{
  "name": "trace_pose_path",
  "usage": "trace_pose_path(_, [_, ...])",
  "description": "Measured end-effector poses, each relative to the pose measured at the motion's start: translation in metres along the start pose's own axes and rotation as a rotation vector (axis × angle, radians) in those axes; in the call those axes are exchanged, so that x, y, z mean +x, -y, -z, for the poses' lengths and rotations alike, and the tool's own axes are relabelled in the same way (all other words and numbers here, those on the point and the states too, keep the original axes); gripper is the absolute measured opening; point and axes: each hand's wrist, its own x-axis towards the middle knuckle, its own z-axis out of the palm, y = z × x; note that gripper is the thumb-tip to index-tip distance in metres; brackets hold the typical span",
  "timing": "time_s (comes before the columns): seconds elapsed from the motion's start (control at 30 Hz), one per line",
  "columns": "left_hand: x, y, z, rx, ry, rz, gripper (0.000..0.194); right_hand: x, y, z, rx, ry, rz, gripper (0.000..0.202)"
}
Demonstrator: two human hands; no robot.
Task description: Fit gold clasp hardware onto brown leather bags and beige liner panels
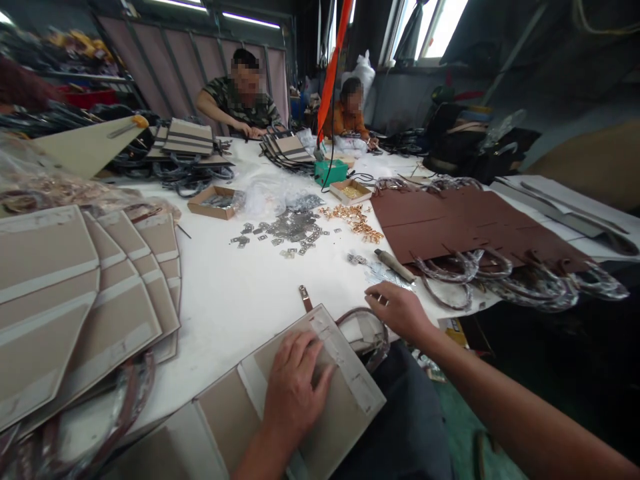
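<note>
Palm down with fingers spread, my left hand rests on a beige-lined bag panel at the table's front edge, partly over my lap. A short brown strap tab with a metal fitting sticks out from the panel's far edge. Right of the panel curves a brown plastic-wrapped handle. My right hand is just above that handle, its fingers curled together; something small may be between the fingertips, but I cannot make it out. A dark-tipped hand tool lies beyond it.
Loose metal plates and gold-coloured fittings lie mid-table, near small cardboard boxes. Stacked beige panels stand left; brown bag pieces lie right. Two people work across the table beside a green box.
</note>
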Motion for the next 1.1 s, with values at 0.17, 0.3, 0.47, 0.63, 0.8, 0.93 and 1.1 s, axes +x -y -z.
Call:
trace_pose_path(0.17, [-0.001,0.000,-0.003,0.069,-0.084,0.074,0.042,0.035,-0.048,0.004,-0.256,0.157,-0.028,0.015])
trace_pose_path(0.3, [-0.003,-0.004,-0.001,0.094,-0.056,0.100,0.047,0.044,-0.058,0.004,-0.312,0.241,-0.015,0.013])
trace_pose_path(0.47, [-0.004,-0.010,0.005,0.123,0.049,0.161,0.052,0.059,-0.070,0.009,-0.364,0.406,-0.037,0.012])
trace_pose_path(0.63, [0.002,-0.012,0.009,0.127,0.156,0.181,0.052,0.073,-0.082,0.009,-0.269,0.526,0.000,0.007])
trace_pose_path(0.8, [0.011,-0.011,0.006,0.117,0.211,0.173,0.053,0.075,-0.073,0.011,-0.279,0.514,0.014,0.007])
trace_pose_path(0.93, [0.013,-0.011,0.004,0.117,0.219,0.175,0.053,0.069,-0.066,0.012,-0.289,0.478,0.007,0.006])
trace_pose_path(1.1, [0.012,-0.012,0.004,0.111,0.223,0.182,0.055,0.053,-0.073,0.010,-0.224,0.410,0.019,0.015])
